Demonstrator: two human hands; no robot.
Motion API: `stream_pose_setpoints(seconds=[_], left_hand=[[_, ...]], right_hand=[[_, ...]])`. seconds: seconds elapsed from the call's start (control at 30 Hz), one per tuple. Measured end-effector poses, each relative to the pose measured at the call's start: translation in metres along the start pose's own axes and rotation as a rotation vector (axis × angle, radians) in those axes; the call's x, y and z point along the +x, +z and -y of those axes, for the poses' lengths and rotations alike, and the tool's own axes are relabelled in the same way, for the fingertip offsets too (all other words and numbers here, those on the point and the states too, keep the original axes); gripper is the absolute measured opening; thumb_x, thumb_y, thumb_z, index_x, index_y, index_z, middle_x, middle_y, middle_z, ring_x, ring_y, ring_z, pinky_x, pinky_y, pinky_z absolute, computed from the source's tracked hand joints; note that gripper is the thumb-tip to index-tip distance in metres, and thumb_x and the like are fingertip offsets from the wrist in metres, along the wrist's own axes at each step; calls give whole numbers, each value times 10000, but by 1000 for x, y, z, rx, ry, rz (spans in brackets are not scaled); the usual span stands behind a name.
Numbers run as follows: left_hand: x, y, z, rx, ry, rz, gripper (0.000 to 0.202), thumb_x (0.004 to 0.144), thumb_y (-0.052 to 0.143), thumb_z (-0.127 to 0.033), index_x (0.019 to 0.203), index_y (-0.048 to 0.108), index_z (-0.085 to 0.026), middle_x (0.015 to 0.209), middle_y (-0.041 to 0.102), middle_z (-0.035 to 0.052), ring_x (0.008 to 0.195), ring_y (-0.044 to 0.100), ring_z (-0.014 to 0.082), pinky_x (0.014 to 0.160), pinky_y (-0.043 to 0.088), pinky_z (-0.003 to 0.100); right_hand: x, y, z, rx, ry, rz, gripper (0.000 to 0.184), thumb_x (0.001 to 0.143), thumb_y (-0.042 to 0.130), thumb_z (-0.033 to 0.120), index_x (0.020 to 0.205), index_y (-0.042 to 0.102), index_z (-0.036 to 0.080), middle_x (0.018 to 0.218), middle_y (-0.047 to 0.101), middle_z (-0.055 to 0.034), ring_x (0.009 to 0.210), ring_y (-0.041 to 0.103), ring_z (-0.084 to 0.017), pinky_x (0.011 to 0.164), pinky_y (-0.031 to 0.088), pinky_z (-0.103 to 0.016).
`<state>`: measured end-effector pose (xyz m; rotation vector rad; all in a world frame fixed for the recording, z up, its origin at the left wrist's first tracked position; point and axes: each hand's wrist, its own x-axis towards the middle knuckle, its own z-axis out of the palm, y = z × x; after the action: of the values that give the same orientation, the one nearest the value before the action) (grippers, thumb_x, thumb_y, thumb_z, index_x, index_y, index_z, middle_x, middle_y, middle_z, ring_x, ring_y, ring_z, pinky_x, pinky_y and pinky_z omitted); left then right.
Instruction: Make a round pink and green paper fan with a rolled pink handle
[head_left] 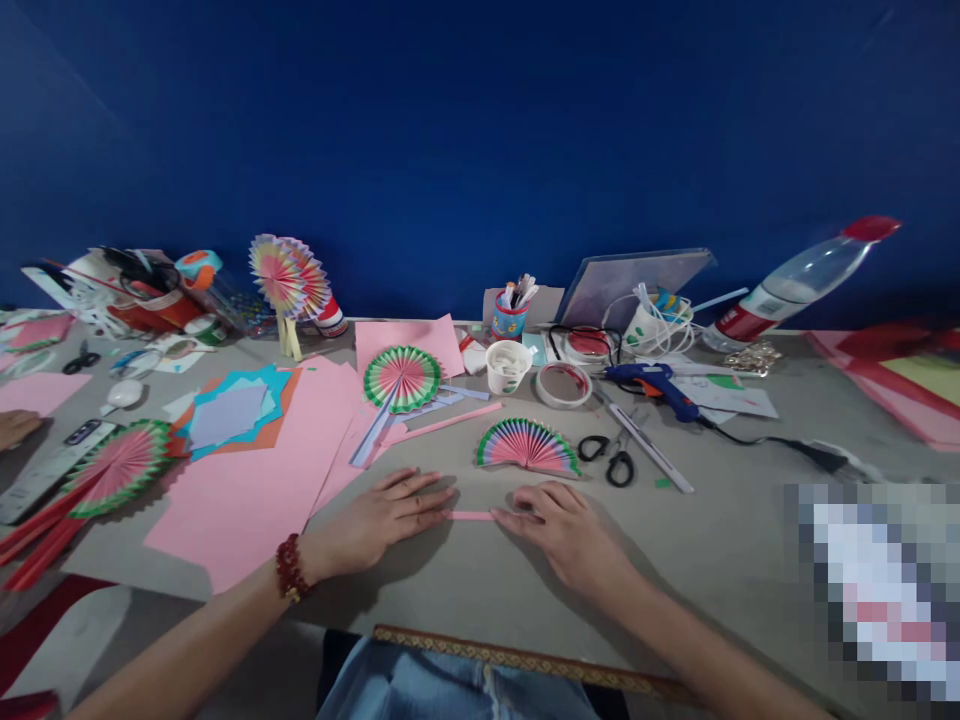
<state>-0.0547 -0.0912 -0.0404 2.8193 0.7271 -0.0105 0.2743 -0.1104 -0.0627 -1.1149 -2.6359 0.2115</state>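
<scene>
A narrow pink paper strip [471, 516] lies on the table in front of me, between my two hands. My left hand [390, 520] rests flat over the strip's left end, fingers stretched out and fingertips on the paper. Curled fingers and thumb of my right hand [566, 525] pinch the strip at its right end; the ends themselves are hidden under the hands. Just beyond the strip lies a half-round pleated paper fan [527, 446] in green, purple and pink. Black-handled scissors [619, 455] are to its right.
A round paper fan [402, 380] lies farther back, near pink sheets [262, 500]. Rightward are a utility knife [651, 448], tape roll [562, 385], blue glue gun [660, 385] with cord, and leaning bottle [795, 290]. Another person's hand [19, 428] shows at far left.
</scene>
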Motion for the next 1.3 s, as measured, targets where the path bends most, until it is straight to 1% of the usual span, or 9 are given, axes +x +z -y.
stream_pose_setpoints(seconds=[0.1,0.2,0.4,0.57,0.73,0.83,1.0,1.13,1.3], left_hand=[[3,-1,-6,-24,-25,-53,688,823,431,-21,1470,431,-254,1558,435,25,1476,324,195,1231,234,448],[17,1,-21,-13,-80,-123,472,930,510,-226,1401,510,-196,1538,459,91,1456,364,243,1244,166,507],[45,14,-43,-46,8,-97,948,897,453,-704,1581,159,-117,1608,300,163,1501,264,272,1248,131,468],[43,17,-42,-81,-5,-94,973,883,432,-733,1592,119,-144,1625,244,167,1510,236,278,1245,127,464],[43,12,-41,-99,11,-53,963,891,408,-735,1586,145,-122,1636,212,163,1514,223,283,1249,89,475],[44,11,-42,-124,6,-55,970,887,423,-736,1587,139,-128,1637,209,160,1516,216,285,1248,95,481],[42,13,-40,-148,14,-19,1007,873,447,-743,1595,74,-147,1644,175,155,1526,174,295,1246,47,489],[42,14,-40,-154,5,0,1040,861,420,-771,1595,52,-133,1649,154,152,1527,167,291,1247,12,463],[39,15,-42,-125,-16,-55,1010,866,412,-767,1597,63,-163,1643,203,139,1509,235,288,1244,68,469]], right_hand=[[0,0,1,-55,-32,9,523,850,619,67,1295,629,342,1161,666,-51,1022,565,-223,894,441,-359],[0,2,1,-84,-40,0,505,849,624,61,1274,637,335,1153,670,-55,1012,566,-230,889,441,-368],[0,5,2,-76,-26,17,456,850,625,84,1239,660,320,1158,677,-65,1038,570,-251,904,450,-393],[-10,-2,-4,-52,-18,13,438,898,598,160,1316,621,288,1241,666,-73,1110,565,-264,951,458,-430],[-31,-13,-21,-73,-40,12,508,960,563,459,1411,540,226,1413,582,-97,1253,511,-289,1035,429,-493],[-43,-15,-27,-113,-41,-24,498,973,540,462,1406,543,217,1408,593,-95,1246,529,-288,1020,446,-486],[-36,-11,-4,-152,51,-196,406,1018,448,353,1348,591,165,1283,671,-115,1149,593,-246,979,461,-397],[-18,3,18,-143,-31,-165,461,1006,464,498,1346,593,215,1414,597,-37,1264,519,-248,1097,355,-423],[-15,13,17,-155,-39,-135,477,995,480,523,1354,586,227,1386,622,2,1240,526,-235,1092,341,-434]])
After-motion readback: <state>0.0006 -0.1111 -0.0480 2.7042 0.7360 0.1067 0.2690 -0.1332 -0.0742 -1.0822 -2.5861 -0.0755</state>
